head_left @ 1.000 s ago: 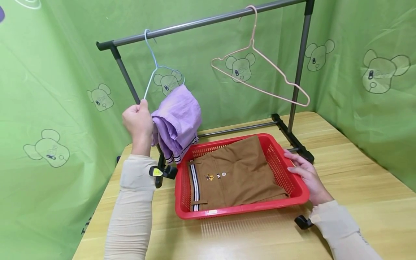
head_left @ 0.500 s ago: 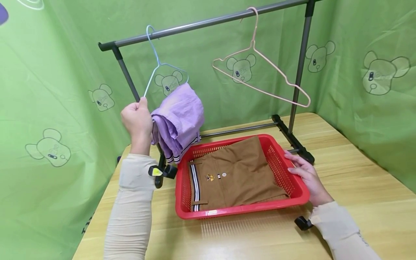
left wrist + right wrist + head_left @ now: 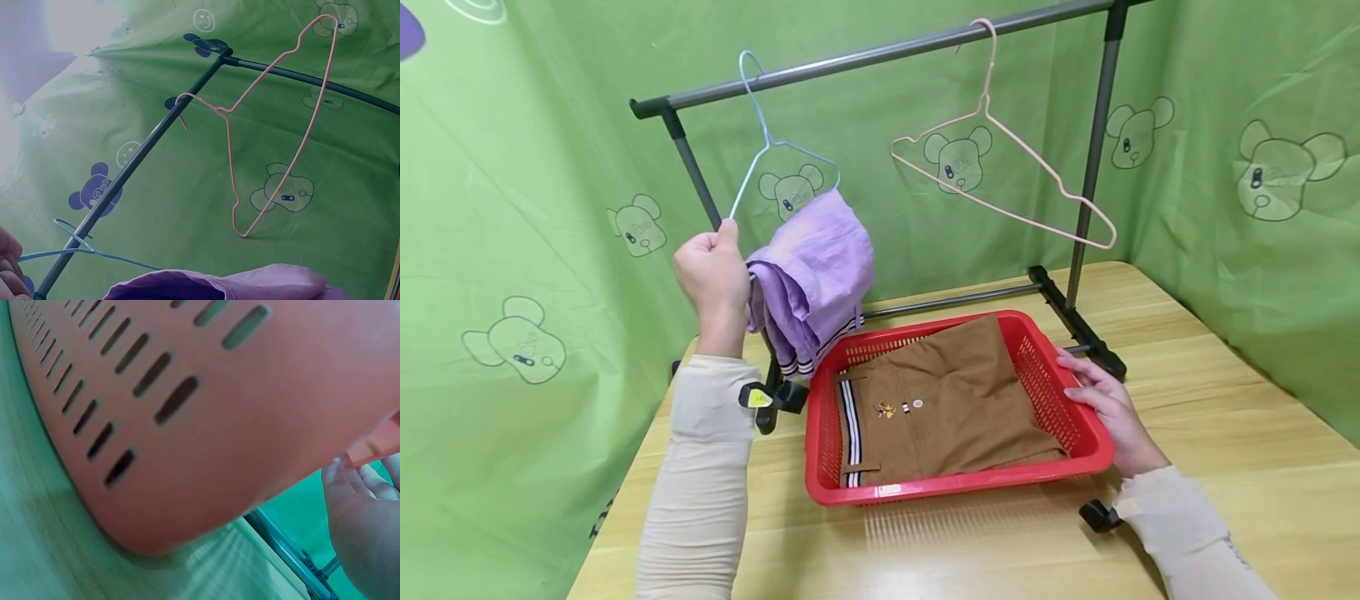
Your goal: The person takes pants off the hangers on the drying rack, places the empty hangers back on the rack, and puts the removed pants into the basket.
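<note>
My left hand grips the lower left corner of a light blue wire hanger. Over that hanger drapes a folded purple garment with striped trim. The hanger's hook loops over the rack's rail, its top standing above the bar. Fingers of my right hand hold the right rim of a red plastic basket; in the right wrist view its slotted wall fills much of the picture. Folded brown bottoms with a striped waistband lie inside the basket.
A pink wire hanger hangs bare on the right part of the rail. The rack's dark feet stand on the wooden table behind the basket. Green printed cloth surrounds the table.
The blue hanger and purple garment have risen slightly, and the hook has lifted higher above the rail. My left hand has moved up a little. The right hand and basket stay put.
</note>
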The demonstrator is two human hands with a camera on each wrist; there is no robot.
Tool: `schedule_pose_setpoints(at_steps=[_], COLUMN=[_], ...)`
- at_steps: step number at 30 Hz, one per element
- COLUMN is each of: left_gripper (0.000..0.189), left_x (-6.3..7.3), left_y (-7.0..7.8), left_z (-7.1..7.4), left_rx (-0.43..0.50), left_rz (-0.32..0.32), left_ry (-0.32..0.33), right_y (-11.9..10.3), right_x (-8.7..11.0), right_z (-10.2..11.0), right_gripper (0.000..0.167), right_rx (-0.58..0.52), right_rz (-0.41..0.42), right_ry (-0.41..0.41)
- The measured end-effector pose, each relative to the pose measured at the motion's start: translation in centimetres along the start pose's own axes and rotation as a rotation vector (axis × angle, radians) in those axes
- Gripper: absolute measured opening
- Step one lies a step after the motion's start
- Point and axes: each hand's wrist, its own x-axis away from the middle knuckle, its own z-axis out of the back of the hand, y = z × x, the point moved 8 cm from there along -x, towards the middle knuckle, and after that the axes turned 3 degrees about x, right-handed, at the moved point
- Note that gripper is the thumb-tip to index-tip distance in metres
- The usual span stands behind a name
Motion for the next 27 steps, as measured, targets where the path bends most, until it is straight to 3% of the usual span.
schedule_pose_setpoints(at_steps=[15,27], left_gripper=[0.044,0.043], left_x=[0.1,0.6], left_y=[1.1,2.2], left_z=[0.8,1.4], left_rx=[0.041,0.084], left_rz=[-0.024,-0.022], left_ry=[0.007,-0.002], right_y=[0.1,0.3], right_x=[-0.1,0.0], right_z=[-0.1,0.3], right_gripper=[0.043,0.043], right_rx=[-0.020,-0.023], right_rz=[0.002,-0.045], right_ry=[-0.006,0.019])
